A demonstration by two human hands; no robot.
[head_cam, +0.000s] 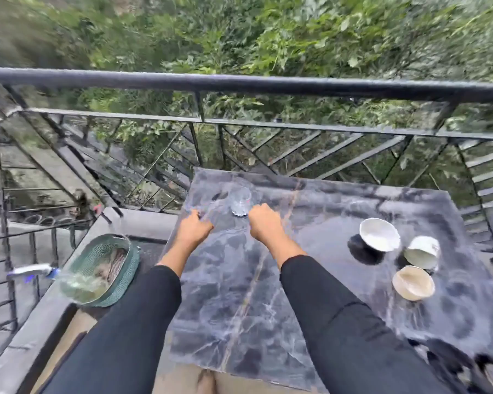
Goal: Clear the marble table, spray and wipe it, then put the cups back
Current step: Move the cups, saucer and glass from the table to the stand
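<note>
The grey marble table (239, 294) stands against the balcony railing. A clear glass (241, 201), blurred, stands near the table's far left corner. My right hand (264, 224) is just right of the glass with its fingers curled, the thumb side close to the glass's foot; blur hides whether it grips the glass. My left hand (194, 227) lies at the table's left edge, fingers curled, with nothing plainly in it. On the right of the table stand a white scalloped cup (379, 234), a tilted white cup (421, 251) and a beige cup (413, 282).
A green woven basket (97, 251) with cloth in it sits on the grey ledge left of the table. Beside it lies a blurred white and blue bottle (33, 271). The black metal railing (268, 85) runs behind the table. Dark objects show at the table's near right corner.
</note>
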